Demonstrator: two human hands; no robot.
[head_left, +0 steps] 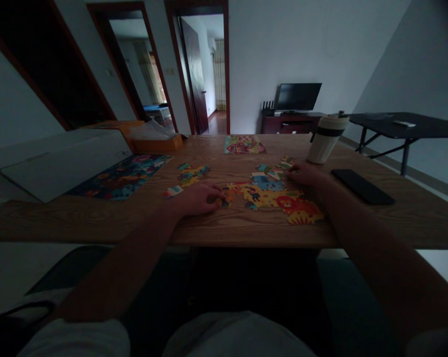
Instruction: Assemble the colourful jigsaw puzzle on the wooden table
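Note:
A partly joined jigsaw puzzle (261,196) in yellow, orange and blue lies flat on the wooden table in front of me. My left hand (201,199) is at its left end, with thumb and index finger closed on a small puzzle piece (227,200) at the edge. Beyond the puzzle's far right side, my right hand (304,174) has its fingers bent together onto a puzzle piece; the fingers hide part of it. Several loose pieces (192,173) lie past my left hand. A red and white piece (173,191) is beside the left wrist.
A dark phone (362,186) and a white tumbler (326,139) stand or lie at the right. Farther back is a picture sheet (245,144). To the left are a dark printed puzzle sheet (125,176), a white box (65,158) and an orange box (159,144).

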